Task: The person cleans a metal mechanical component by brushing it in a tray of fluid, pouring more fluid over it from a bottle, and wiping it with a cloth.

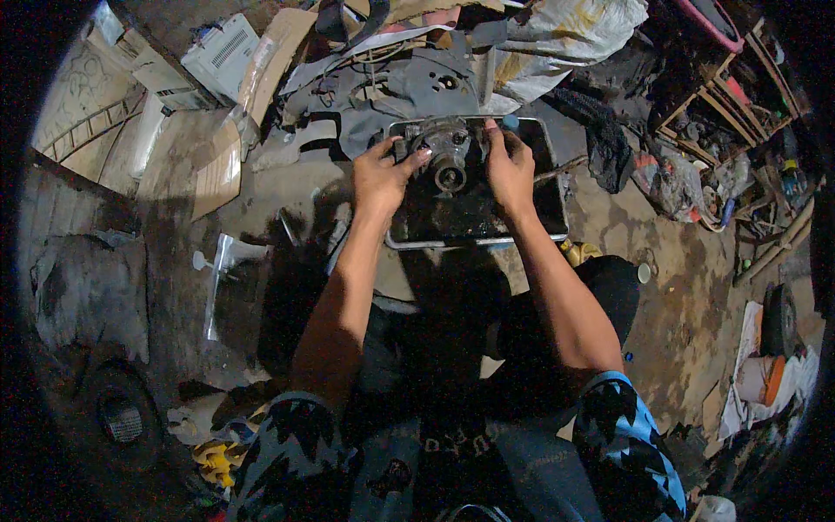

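A greasy grey metal machine part (443, 147) with a round, pipe-like opening facing me is held over a shallow dark tray (479, 244) with a pale metal rim. My left hand (385, 176) grips its left side, the thumb lying across the top. Along the right side of the part is my right hand (512, 171), thumb pointing away from me and fingers curled. Whether it holds the part's dark right end or something small is hard to tell. Just beyond that thumb, a small blue thing (511, 122) shows at the tray's far rim.
Grey plastic panels (430, 81) and a white woven sack (574, 39) lie beyond the tray. Cardboard (274, 65) leans at the left, near a pale vented casing (222, 55). A wooden rack (711, 111) stands far right; a tyre (121, 417) lies lower left.
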{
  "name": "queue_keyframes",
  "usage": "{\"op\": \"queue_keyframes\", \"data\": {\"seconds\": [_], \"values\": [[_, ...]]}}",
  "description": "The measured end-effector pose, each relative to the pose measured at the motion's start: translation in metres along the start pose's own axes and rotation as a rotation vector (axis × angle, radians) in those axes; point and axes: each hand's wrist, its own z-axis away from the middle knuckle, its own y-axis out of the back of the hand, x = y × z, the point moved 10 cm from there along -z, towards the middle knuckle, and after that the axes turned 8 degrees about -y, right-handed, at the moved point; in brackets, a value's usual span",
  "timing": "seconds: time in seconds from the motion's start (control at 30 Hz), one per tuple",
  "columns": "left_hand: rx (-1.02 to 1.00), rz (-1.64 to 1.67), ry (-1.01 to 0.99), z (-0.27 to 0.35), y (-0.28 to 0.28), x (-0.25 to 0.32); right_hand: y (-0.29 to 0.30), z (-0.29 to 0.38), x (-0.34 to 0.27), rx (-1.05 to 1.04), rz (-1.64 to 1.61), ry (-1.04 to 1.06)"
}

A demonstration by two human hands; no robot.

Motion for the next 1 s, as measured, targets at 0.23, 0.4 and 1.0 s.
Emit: {"op": "queue_keyframes", "data": {"seconds": [0.23, 0.4, 1.0], "values": [[0.024, 0.129, -0.205, 0.005, -0.001, 0.017, 0.006, 0.015, -0.031, 0.079, -0.045, 0.142], [0.036, 0.199, -0.365, -0.003, -0.002, 0.036, 0.007, 0.018, -0.054, 0.090, -0.237, 0.336], [0.120, 0.443, -0.609, -0.015, 0.014, 0.068, -0.010, 0.014, -0.104, -0.156, -0.513, 0.591]]}}
